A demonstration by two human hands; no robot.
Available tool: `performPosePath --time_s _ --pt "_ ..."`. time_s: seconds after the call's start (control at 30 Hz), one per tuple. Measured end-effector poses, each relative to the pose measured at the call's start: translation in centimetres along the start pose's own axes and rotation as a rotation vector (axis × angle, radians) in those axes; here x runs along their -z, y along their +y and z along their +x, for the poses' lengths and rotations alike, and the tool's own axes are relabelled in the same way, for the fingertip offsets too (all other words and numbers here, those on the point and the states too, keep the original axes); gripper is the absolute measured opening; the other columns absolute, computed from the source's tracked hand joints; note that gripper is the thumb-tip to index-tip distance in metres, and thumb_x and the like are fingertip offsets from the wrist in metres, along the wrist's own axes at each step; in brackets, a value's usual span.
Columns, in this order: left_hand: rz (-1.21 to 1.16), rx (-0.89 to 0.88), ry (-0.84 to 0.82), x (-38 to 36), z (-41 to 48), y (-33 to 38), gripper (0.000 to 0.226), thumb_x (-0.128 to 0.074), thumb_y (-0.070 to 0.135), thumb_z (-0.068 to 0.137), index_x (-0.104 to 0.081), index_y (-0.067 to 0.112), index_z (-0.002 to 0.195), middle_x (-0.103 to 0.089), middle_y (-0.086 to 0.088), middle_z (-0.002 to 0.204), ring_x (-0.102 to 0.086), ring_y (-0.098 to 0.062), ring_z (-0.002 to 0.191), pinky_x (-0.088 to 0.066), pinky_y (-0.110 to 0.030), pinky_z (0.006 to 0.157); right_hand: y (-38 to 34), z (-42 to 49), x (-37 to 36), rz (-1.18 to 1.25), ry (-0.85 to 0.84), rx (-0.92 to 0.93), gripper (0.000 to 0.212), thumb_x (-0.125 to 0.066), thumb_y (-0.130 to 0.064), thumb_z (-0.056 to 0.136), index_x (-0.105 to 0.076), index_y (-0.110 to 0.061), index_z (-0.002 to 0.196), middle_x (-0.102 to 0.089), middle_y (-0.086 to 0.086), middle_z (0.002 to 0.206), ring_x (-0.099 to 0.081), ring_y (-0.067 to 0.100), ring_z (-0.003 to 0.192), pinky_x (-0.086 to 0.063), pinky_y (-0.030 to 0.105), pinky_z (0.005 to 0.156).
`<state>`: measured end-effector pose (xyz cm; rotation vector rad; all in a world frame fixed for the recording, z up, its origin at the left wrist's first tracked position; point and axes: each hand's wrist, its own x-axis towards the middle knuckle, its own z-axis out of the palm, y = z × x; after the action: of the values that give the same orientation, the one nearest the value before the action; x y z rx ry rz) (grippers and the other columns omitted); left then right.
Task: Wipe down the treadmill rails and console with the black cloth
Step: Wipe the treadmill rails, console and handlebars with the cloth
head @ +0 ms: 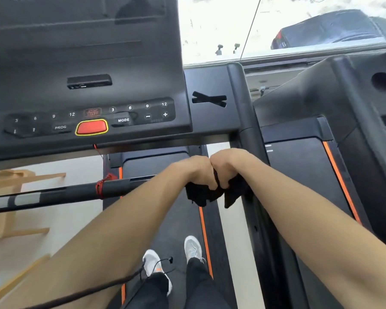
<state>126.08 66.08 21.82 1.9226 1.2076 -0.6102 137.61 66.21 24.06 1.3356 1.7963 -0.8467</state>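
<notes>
Progress: early, by my reading. The cloth [201, 196] is bunched between both hands and not pressed flat to any surface, so wiping looks about to begin or paused between strokes.
Done so far: cannot tell. Nothing in view separates a wiped part from an unwiped one.
Left to do: probably the console [87, 63] with its button strip and red stop key [91, 127], the left rail [65, 194] and the right rail [250, 134].
Cloth, place: held in the air in front of the person, below the console's front edge, over the right side of the belt [176, 219] and just beside the right rail. Whether its right corner touches that rail I cannot tell.
Cloth, look: black, soft and crumpled, with two limp corners hanging below the fists. I can make out no drips or foam.
Left hand [201, 172]: fingers curled down round the left part of the cloth, knuckles against the other hand.
Right hand [224, 169]: fingers curled round the right part of the cloth, gripping it the same way.
Left rail: a black bar running in from the left edge and passing behind the left forearm, with a red cord [100, 186] wound round it.
Console surface: dark and glossy, with reflections across the upper panel. Dust or smears are too faint to judge.
Footing: the person stands on the belt in pale shoes [193, 246], within reach of both rails.
</notes>
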Motion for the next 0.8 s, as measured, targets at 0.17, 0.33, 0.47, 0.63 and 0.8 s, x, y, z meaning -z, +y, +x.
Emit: performPosePath --time_s 0.17,0.33,0.47,0.63,0.8 --pt "0.460 -0.055 0.656 -4.6 -1.2 -0.9 0.023 -0.073 0.022 0.075 -0.061 0.018 0.095 -0.069 0.003 0.082 -0.070 -0.021 0.069 -0.032 -0.027 0.053 -1.1 0.8 -7.6 -0.123 0.914 -0.096 0.024 -0.070 -0.005 0.061 -0.053 -0.017 0.073 -0.056 0.005 0.069 -0.056 0.031 0.063 -0.036 0.036 0.058" --pt "0.503 -0.149 0.613 -4.3 -1.3 -2.2 0.022 -0.072 0.025 0.077 -0.058 0.018 0.092 -0.064 0.003 0.079 -0.065 -0.021 0.066 -0.030 -0.029 0.051 -2.3 1.6 -8.2 -0.152 1.056 -0.164 0.027 -0.068 -0.002 0.055 -0.054 -0.016 0.074 -0.054 0.006 0.068 -0.052 0.030 0.060 -0.037 0.036 0.057" --pt "0.062 -0.111 -0.066 0.9 -0.4 -2.8 0.023 -0.077 0.034 0.069 -0.062 0.021 0.081 -0.068 0.000 0.080 -0.065 -0.019 0.070 -0.052 -0.031 0.061 -0.7 0.8 -2.0 0.036 0.247 0.015 0.030 -0.077 -0.031 0.066 -0.063 -0.023 0.091 -0.065 -0.004 0.080 -0.065 0.022 0.075 -0.049 0.030 0.060" --pt "-0.007 -0.095 -0.059 0.4 -1.0 -3.8 0.023 -0.076 0.035 0.072 -0.062 0.021 0.084 -0.063 0.004 0.075 -0.063 -0.018 0.069 -0.048 -0.030 0.061 -1.3 1.7 -0.8 0.125 0.121 0.050 0.031 -0.078 -0.029 0.061 -0.068 -0.021 0.089 -0.070 -0.002 0.081 -0.068 0.023 0.076 -0.055 0.033 0.061" --pt "0.444 -0.054 0.573 -4.0 -3.2 -4.2 0.024 -0.060 0.025 0.086 -0.054 0.018 0.108 -0.069 0.002 0.094 -0.070 -0.027 0.085 -0.037 -0.031 0.062 -4.5 2.0 -7.2 -0.159 1.002 -0.024 0.034 -0.076 -0.005 0.046 -0.054 -0.016 0.070 -0.055 0.004 0.063 -0.055 0.031 0.054 -0.033 0.033 0.050"
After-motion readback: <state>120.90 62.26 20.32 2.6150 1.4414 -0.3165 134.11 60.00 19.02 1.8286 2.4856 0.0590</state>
